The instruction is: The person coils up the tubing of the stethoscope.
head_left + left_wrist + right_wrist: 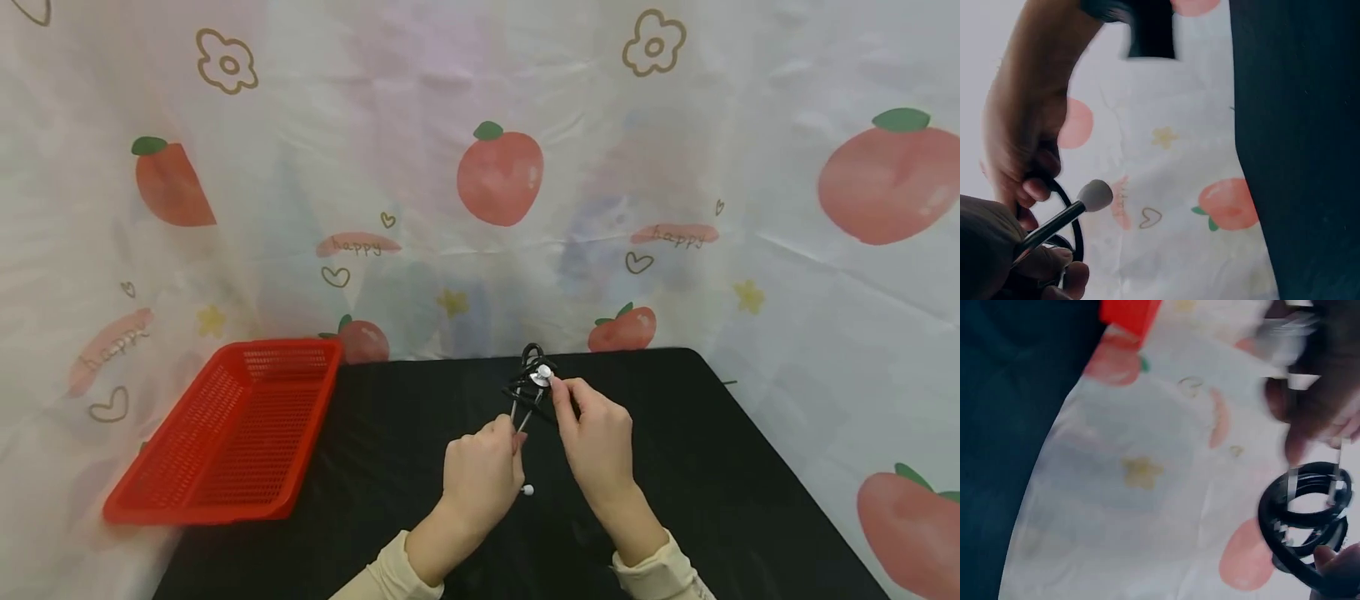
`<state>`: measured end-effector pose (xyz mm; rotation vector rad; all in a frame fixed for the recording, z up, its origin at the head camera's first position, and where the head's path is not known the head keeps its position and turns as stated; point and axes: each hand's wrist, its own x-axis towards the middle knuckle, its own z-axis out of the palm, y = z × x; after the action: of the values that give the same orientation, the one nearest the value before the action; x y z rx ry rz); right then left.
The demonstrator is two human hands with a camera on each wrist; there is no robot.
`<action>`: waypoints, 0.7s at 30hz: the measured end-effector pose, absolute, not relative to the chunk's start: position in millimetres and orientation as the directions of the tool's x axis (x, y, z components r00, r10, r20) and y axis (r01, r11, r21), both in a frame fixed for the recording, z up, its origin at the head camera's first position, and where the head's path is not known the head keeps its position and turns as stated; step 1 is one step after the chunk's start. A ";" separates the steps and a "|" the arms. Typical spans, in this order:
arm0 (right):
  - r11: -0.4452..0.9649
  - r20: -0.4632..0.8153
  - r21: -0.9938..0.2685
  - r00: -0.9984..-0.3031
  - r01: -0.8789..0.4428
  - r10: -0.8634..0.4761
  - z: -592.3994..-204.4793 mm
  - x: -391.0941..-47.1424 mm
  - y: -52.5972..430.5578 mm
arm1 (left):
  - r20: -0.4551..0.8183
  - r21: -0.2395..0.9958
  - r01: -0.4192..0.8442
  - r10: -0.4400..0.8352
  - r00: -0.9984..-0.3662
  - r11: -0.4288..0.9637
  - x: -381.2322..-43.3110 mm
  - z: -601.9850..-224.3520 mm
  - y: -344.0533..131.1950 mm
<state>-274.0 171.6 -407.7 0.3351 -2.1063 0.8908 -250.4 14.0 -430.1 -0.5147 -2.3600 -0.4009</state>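
Observation:
A stethoscope with black tubing (533, 353) wound into a coil is held up over the black table. My left hand (483, 467) grips its metal ear tubes (527, 417) below the coil. At the coil's right side, my right hand (597, 437) pinches the stethoscope beside the silver chest piece (543, 374); the exact part under the fingertips is hard to tell. One pale ear tip (1095, 195) sticks out past the left hand in the left wrist view. Looped tubing (1270, 519) shows below the left hand in the right wrist view, where motion blurs the picture.
A red plastic basket (281, 450) with perforated sides stands on the left of the black table (600, 558). A pale curtain (420, 100) printed with fruit, hearts and flowers hangs behind the table and along both sides.

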 end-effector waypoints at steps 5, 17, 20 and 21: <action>0.666 0.674 -0.582 -0.735 -0.467 0.075 -405.0 -273.9 175.7 | 0.642 0.230 0.471 0.231 -0.731 0.852 -253.9 -429.9 11.0; 0.776 0.783 -0.370 -0.621 -0.511 -0.034 -394.8 -263.6 196.3 | 0.551 0.171 0.598 0.427 -0.717 0.783 -259.6 -417.7 -11.0; 0.773 0.773 -0.345 -0.628 -0.533 -0.088 -389.0 -260.5 199.8 | 0.519 0.167 0.654 0.498 -0.695 0.738 -265.9 -412.2 -23.5; 0.772 0.771 -0.332 -0.628 -0.542 -0.109 -387.1 -259.3 200.0 | 0.507 0.174 0.670 0.517 -0.689 0.722 -267.6 -409.9 -28.1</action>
<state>-259.3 200.0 -387.1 0.4824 -2.1830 0.7106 -267.6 -28.1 -409.9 -0.9109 -2.4988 -0.4859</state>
